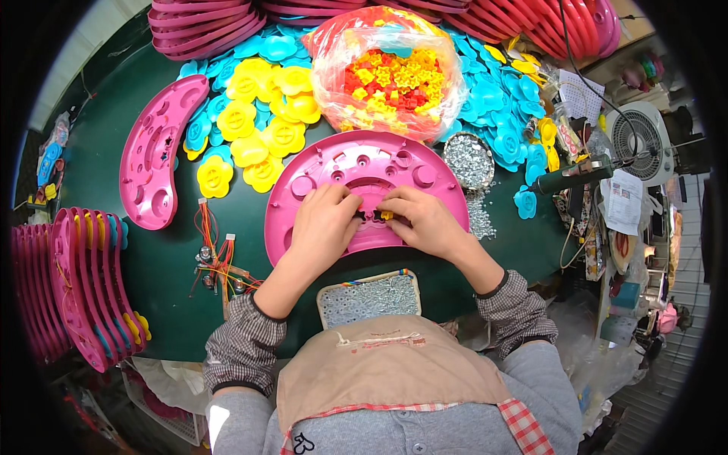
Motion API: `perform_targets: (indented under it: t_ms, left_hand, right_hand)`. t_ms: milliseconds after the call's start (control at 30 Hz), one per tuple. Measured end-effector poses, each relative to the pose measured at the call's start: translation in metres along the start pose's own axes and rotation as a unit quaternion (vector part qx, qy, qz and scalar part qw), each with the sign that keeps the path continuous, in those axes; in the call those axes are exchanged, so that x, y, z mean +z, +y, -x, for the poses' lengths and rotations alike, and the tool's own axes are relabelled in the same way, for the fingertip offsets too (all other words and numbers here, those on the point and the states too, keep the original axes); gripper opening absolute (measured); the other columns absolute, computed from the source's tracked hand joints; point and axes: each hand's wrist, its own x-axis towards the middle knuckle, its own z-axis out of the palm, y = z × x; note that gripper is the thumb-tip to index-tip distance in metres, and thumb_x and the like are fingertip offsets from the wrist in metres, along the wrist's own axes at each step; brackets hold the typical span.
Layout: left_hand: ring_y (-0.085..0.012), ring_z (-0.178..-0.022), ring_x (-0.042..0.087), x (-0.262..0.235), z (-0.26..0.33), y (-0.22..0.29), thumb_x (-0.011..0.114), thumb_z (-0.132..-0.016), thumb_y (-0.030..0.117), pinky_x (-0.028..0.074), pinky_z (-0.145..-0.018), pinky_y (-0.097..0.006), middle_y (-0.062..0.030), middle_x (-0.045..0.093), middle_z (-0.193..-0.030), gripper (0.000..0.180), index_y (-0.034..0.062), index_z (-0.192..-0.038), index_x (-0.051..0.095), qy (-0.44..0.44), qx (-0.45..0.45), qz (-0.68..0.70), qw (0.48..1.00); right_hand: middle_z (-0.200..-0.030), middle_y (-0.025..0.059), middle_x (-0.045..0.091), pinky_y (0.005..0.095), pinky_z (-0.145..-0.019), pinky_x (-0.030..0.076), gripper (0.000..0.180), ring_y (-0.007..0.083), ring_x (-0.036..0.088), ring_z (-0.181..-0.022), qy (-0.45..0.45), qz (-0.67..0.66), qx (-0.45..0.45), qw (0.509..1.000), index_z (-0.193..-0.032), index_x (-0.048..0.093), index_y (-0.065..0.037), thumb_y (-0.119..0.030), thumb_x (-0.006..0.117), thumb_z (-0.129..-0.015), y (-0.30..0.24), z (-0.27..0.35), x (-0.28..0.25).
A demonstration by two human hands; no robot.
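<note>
Head view looks straight down on both hands, which rest side by side on a pink half-round plastic shell [356,163] lying hollow side up on the dark green tabletop [167,265]. On the person's left, the left hand [324,222] lies palm down with its fingers curled, the tips pressing at a dark star-shaped opening near the shell's straight edge. From the other side, the right hand [425,220] meets it, its fingertips pinched narrow on a small yellow piece [387,215] at that same opening. The two hands nearly touch over the opening.

Just below the wrists, close to the person's apron, sits a rectangular tray of small silver screws [369,297]. Right of the shell stands a round dish of screws [468,160], with more screws spilled beside it. Behind the shell is a clear bag of red and yellow star pieces [390,76], with yellow flower-shaped caps [262,121] on its left and blue flower-shaped caps [493,106] spread around it. A second pink curved shell [155,152] lies well apart at the left, and a bundle of coloured wires [220,262] lies near the left forearm. Stacks of pink shells [83,288] stand on edge at the far left, others along the far rim. A dark powered screwdriver [576,176] lies at the right.
</note>
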Motion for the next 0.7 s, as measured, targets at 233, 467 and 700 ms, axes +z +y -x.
perform_targets:
  t_ms: [233,467,700]
  left_hand:
    - [-0.0327,-0.096,0.063,0.005,-0.007,-0.008,0.075,-0.084,0.004,0.051,-0.084,-0.044,-0.0118,0.062,-0.103,0.024,0.0040,-0.107,0.069,-0.017,0.010,-0.023,1.000]
    - [-0.0373,-0.097,0.064,0.002,-0.010,-0.011,0.069,-0.085,0.000,0.054,-0.081,-0.047,-0.0153,0.060,-0.104,0.025,0.0034,-0.109,0.064,-0.036,0.009,0.003,0.999]
    - [-0.0365,-0.106,0.069,-0.009,-0.006,-0.001,0.073,-0.084,-0.004,0.059,-0.086,-0.042,-0.0143,0.063,-0.117,0.027,0.0008,-0.110,0.065,-0.031,-0.018,0.140,0.990]
  right_hand:
    - [-0.097,0.0051,0.066,0.0413,-0.068,0.055,0.017,0.0271,0.067,-0.091,0.011,0.066,0.022,0.997,-0.095,0.068,-0.009,-0.013,0.080,-0.083,-0.007,-0.004,0.006]
    - [-0.094,0.0066,0.061,0.0443,-0.063,0.053,0.017,0.0280,0.065,-0.089,-0.030,0.166,0.020,0.985,-0.089,0.070,-0.009,-0.022,0.077,-0.081,-0.010,-0.009,0.011]
    - [-0.098,0.0123,0.063,0.0493,-0.065,0.055,0.025,0.0338,0.070,-0.087,-0.058,0.125,0.049,0.989,-0.101,0.068,-0.006,-0.024,0.076,-0.085,-0.025,-0.016,0.004]
